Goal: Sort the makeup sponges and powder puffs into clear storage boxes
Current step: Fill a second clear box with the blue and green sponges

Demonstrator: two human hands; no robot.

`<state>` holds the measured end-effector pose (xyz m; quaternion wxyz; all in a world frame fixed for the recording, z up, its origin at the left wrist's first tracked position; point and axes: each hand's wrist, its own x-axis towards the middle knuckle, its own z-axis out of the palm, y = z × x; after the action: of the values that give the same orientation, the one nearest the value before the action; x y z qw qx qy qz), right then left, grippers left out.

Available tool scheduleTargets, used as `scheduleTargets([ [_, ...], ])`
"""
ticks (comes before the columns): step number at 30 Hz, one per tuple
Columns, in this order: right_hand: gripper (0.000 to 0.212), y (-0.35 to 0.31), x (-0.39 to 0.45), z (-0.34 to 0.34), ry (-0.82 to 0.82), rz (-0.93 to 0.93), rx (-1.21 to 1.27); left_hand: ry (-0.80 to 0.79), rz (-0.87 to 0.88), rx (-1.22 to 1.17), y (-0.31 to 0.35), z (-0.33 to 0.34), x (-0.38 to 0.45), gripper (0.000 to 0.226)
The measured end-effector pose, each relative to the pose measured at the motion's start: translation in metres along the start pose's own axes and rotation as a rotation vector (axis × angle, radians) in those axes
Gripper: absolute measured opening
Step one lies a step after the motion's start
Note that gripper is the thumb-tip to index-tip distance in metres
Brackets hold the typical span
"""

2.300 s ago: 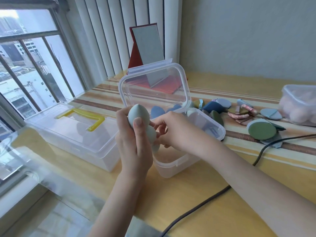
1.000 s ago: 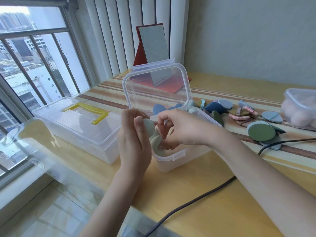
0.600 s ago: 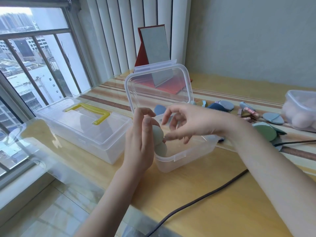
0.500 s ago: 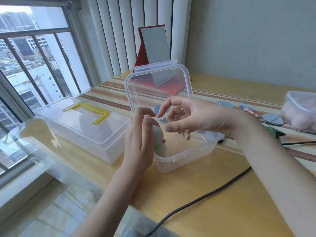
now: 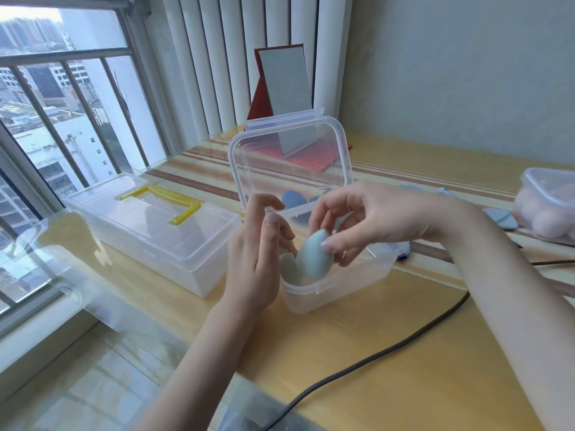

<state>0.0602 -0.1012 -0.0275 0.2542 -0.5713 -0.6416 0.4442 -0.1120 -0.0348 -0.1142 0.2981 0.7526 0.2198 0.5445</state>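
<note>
My right hand (image 5: 370,219) pinches a pale blue-green egg-shaped makeup sponge (image 5: 314,258) between thumb and fingertips, holding it tilted, its lower end inside the small clear plastic storage box (image 5: 336,284) with the hinged lid (image 5: 291,157) standing open behind it. My left hand (image 5: 255,256) is at the box's near left corner, fingers curled around a second pale green sponge (image 5: 287,269) that sits just beside the first one, touching it; only a sliver of that second sponge shows past my palm. Through the clear lid and back wall I can see a few dark blue sponges (image 5: 294,199) lying on the table behind the box.

To the left sits a larger clear plastic case with a yellow handle (image 5: 161,202) on its closed lid. A red-framed folding mirror (image 5: 284,79) stands at the back near the white vertical blinds (image 5: 236,57). At the far right edge another clear container holds pale pink sponges (image 5: 547,213), and flat grey-blue powder puffs (image 5: 501,217) lie near it, partly hidden by my right forearm. A dark cable (image 5: 373,359) runs across the yellow wooden table (image 5: 404,384) under my right arm
</note>
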Motion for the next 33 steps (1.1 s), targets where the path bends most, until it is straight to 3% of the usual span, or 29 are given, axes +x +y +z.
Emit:
scheduleTargets([
  [5,0.016,0.000,0.011,0.014,-0.053,0.039,-0.203,-0.032,0.009,0.029,0.004,-0.003,0.001,0.029],
  [9,0.018,-0.002,0.007,0.015,-0.113,0.097,-0.187,-0.139,-0.057,0.138,0.013,-0.007,0.004,0.020],
  [11,0.018,-0.002,0.008,0.017,-0.092,0.102,-0.213,-0.272,-0.117,0.157,0.019,-0.014,0.008,0.018],
  [16,0.015,-0.004,0.010,0.022,-0.034,0.114,-0.241,-0.793,-0.210,0.241,0.034,-0.034,0.028,0.033],
  [18,0.015,-0.005,0.010,0.022,-0.033,0.128,-0.254,-0.872,-0.255,0.276,0.036,-0.035,0.038,0.038],
  [21,0.012,-0.004,0.011,0.022,-0.029,0.156,-0.320,-0.876,-0.255,0.355,0.037,-0.027,0.047,0.036],
  [26,0.010,-0.001,0.019,0.033,-0.016,0.171,-0.400,-0.654,-0.156,0.459,0.030,-0.020,0.045,0.034],
  [33,0.011,-0.003,0.014,0.033,0.018,0.109,-0.348,-0.714,-0.145,0.480,0.032,-0.025,0.046,0.030],
])
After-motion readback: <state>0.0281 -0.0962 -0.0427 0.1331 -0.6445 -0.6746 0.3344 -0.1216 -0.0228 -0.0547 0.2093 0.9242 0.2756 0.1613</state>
